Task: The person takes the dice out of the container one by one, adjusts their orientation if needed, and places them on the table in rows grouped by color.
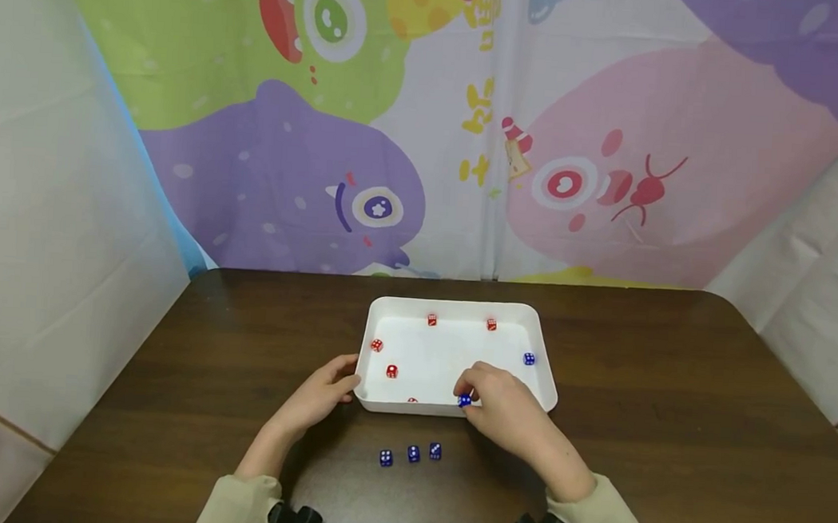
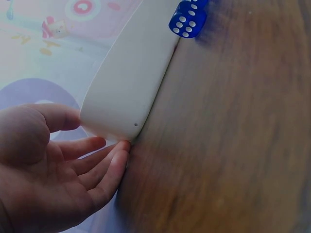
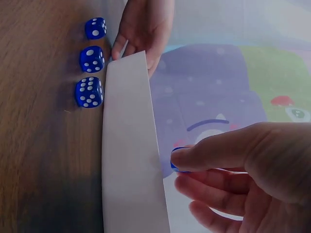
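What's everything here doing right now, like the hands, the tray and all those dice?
Left hand: touching the tray's left end, fingers extended.
Right hand: pinching a blue die.
Tray: open side up on the table.
Pinched blue die: held at the tray's near rim.
Other blue die: lying inside, right side.
Three blue dice: on the table in front.
Five red dice: inside, one mostly hidden.

A brown wooden table [image 1: 669,405] is backed by a cloth [image 1: 457,232] printed with green, purple and pink cartoon creatures [image 1: 287,173] and yellow lettering [image 1: 481,104], and is flanked by white sheets [image 1: 72,168].
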Motion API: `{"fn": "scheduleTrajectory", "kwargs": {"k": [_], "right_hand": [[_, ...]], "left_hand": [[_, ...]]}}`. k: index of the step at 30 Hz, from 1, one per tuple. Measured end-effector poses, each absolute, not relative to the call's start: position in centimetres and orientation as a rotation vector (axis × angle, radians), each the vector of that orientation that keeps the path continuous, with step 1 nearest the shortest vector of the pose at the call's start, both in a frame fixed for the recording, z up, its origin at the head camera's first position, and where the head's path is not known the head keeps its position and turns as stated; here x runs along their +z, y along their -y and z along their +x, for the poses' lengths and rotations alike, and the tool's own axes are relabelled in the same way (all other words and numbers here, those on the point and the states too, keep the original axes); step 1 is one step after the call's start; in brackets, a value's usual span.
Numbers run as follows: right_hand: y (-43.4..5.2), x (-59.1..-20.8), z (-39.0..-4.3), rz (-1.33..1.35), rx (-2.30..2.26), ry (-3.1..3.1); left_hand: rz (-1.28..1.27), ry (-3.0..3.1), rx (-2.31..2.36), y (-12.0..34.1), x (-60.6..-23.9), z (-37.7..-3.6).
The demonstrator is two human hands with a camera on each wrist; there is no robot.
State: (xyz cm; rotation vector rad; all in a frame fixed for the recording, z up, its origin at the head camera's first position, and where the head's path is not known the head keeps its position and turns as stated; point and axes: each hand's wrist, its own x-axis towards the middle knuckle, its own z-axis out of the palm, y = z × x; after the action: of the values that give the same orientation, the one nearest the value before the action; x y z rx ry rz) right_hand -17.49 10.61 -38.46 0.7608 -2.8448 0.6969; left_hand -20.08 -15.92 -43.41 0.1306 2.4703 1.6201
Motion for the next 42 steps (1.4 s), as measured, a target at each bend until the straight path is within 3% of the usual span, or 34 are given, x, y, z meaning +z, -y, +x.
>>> {"fn": "scheduleTrajectory", "kwargs": {"k": [42], "right_hand": [[-9.5, -39.2, -16.1, 1.076, 0.339, 3.057]], "left_hand": [[0.156, -2.451, 1.625, 15.9, -43.3, -20.2]]}}
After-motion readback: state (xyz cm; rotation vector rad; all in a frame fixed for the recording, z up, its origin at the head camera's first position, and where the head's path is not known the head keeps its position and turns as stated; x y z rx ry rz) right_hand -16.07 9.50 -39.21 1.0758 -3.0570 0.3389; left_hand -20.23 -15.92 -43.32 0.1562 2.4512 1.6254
